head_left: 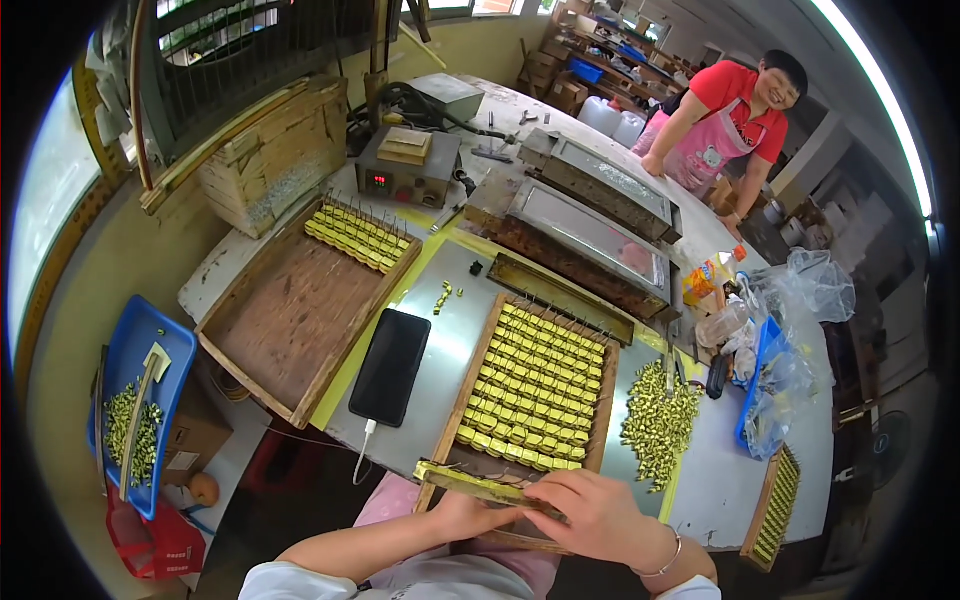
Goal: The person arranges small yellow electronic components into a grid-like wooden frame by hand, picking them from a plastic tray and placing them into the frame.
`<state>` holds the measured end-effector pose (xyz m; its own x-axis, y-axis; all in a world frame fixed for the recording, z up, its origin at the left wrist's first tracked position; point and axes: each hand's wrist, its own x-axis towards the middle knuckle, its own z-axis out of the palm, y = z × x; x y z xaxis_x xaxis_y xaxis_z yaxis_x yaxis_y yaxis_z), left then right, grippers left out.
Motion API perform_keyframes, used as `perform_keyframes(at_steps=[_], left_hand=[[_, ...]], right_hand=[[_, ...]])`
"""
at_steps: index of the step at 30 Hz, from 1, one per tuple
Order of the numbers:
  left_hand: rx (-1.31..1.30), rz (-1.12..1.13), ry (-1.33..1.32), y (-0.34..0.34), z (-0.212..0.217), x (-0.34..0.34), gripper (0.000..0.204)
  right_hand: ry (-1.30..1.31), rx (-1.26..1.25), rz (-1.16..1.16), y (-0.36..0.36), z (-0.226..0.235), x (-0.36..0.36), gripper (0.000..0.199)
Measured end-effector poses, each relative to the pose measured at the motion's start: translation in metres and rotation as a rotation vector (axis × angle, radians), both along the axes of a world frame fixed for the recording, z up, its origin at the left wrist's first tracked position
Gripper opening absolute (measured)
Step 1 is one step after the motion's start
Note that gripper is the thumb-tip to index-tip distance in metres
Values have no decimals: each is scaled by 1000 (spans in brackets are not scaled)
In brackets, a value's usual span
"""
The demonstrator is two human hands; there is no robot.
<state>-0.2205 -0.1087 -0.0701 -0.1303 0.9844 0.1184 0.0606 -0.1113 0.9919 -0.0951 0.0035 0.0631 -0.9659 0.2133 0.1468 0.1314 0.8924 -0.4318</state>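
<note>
A narrow strip (468, 484) with a row of small yellow parts and thin wires along its edge lies across the front of me. My left hand (464, 516) grips it from below near its middle. The fingers of my right hand (588, 508) close over its right end, hiding that part. Just beyond my hands is a wooden tray (468, 402) holding several rows of yellow-wrapped parts (530, 385), with wires sticking up at the far and right sides. To its right a heap of small loose yellow parts (660, 425) lies on the metal table top.
A phone (390, 366) on a charging cable lies left of the tray. A second wooden tray (275, 300), partly filled, sits farther left. Metal troughs (595, 240) and a control box (408, 168) stand behind. A blue bin (150, 400) is at left. Across the table, a person (715, 130) leans on it.
</note>
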Motion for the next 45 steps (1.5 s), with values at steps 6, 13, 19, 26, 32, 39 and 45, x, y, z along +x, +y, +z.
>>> perform_keyframes(at_steps=[6, 13, 19, 26, 32, 39, 45], left_hand=[[-85, 1, -150, -7, -3, -16, 26], [-236, 5, -145, 20, -8, -8, 27], [-60, -69, 5, 60, -24, -3, 21], [78, -94, 172, 98, -50, -18, 17], [88, -81, 191, 113, -65, -29, 16], [74, -93, 194, 130, -74, -36, 16], [92, -81, 180, 134, -82, -37, 15]], right_hand=[[-30, 51, 60, -5, -4, -27, 22], [46, 22, 17, 53, -3, -31, 20], [157, 254, -177, 171, -31, -52, 17], [140, 498, -345, 298, -98, -88, 14], [78, 514, -302, 349, -159, -109, 10], [-37, 476, -312, 375, -185, -121, 12], [-99, 425, -297, 382, -196, -128, 12]])
